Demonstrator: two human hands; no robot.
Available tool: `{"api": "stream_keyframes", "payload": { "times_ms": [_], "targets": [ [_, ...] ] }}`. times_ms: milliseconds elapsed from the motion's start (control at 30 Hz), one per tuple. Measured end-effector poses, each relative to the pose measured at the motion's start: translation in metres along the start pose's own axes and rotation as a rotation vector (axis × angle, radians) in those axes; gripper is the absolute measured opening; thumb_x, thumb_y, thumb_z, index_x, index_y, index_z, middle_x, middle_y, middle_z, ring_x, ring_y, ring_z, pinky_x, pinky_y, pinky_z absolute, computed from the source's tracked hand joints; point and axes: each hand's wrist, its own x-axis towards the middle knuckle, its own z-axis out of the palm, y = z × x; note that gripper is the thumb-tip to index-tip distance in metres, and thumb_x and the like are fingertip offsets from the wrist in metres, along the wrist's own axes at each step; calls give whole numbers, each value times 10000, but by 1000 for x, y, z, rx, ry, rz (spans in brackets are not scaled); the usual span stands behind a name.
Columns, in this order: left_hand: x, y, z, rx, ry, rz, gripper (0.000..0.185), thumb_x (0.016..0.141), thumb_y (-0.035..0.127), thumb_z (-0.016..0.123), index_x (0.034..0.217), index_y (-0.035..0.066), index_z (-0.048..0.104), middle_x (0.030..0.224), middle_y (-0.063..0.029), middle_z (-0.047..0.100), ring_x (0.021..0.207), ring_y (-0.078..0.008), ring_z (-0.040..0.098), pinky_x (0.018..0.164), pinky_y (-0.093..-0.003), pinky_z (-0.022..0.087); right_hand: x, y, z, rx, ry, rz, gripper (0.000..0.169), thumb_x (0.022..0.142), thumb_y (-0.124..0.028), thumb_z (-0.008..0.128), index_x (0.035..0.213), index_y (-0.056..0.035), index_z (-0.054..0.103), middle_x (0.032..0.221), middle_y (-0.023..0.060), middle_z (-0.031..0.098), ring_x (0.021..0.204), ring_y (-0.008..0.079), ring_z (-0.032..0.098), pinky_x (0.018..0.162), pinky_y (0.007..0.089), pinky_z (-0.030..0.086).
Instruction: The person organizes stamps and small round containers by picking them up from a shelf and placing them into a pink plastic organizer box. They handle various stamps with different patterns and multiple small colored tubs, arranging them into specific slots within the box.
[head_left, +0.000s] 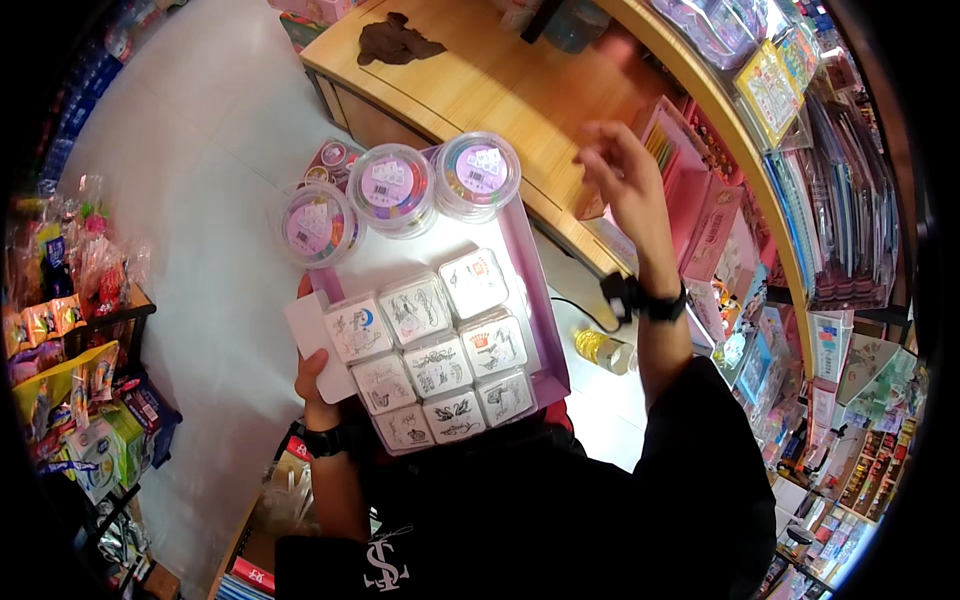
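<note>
My left hand (311, 375) grips the left side of a shallow purple box (536, 300) with a white inside, held before my body. Its thumb presses on a white rounded card-like piece (319, 337) beside the box. Inside are several stacks of square sheets printed with small dark designs, perhaps temporary tattoos (437, 365). Round clear plastic tubs with colourful contents, one at the corner (478, 176), sit along the far end of the box. My right hand (626, 172) is raised to the right of the box, above the wooden counter, fingers loosely bent and holding nothing.
A brown cloth (397, 41) lies on the wooden counter (480, 82). Shelves with packaged stationery (840, 225) and pink boxes (712, 225) line the right. A rack of bagged snacks (82, 300) stands at left. A yellow-and-clear container (604, 351) is below my right forearm.
</note>
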Motion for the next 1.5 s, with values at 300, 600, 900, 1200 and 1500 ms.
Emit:
{"api": "stream_keyframes", "payload": {
  "times_ms": [300, 600, 900, 1200, 1500],
  "targets": [
    [-7, 34, 74, 134, -77, 120, 989, 726, 271, 633, 1593, 95, 190, 1454, -181, 442, 1290, -311, 484, 1099, -407, 393, 239, 124, 43, -703, -44, -560, 376, 834, -72, 614, 1208, -32, 607, 1240, 186, 595, 1200, 344, 559, 994, 452, 467],
    [-15, 36, 85, 94, 0, 151, 1020, 725, 275, 684, 1579, 29, 182, 1430, -181, 473, 1274, -299, 514, 1067, -400, 433, 330, 142, 73, -998, -365, -474, 385, 835, -120, 576, 1204, -11, 588, 1328, 195, 530, 1204, 397, 517, 1064, 466, 394],
    [-23, 37, 81, 115, 62, 93, 977, 758, 273, 672, 1572, 20, 195, 1425, -188, 471, 1264, -297, 525, 1054, -405, 448, 299, 140, 92, -859, -30, -606, 314, 859, -151, 594, 1148, -34, 633, 1109, 181, 650, 1071, 366, 596, 944, 444, 474],
    [-11, 34, 78, 70, -107, 123, 954, 768, 262, 648, 1576, 28, 198, 1405, -180, 481, 1250, -283, 533, 1048, -388, 451, 123, 77, 72, 78, 255, -312, 392, 866, 81, 590, 1236, -49, 601, 1110, 99, 658, 1030, 192, 629, 924, 301, 504],
    [1, 28, 75, 29, -212, 142, 962, 771, 271, 627, 1601, 116, 165, 1419, -167, 476, 1248, -315, 531, 1054, -415, 450, -45, 32, 46, 468, 364, -31, 604, 876, 110, 580, 1419, -77, 394, 1364, 126, 500, 1057, 197, 638, 653, 259, 626]
  ]
}}
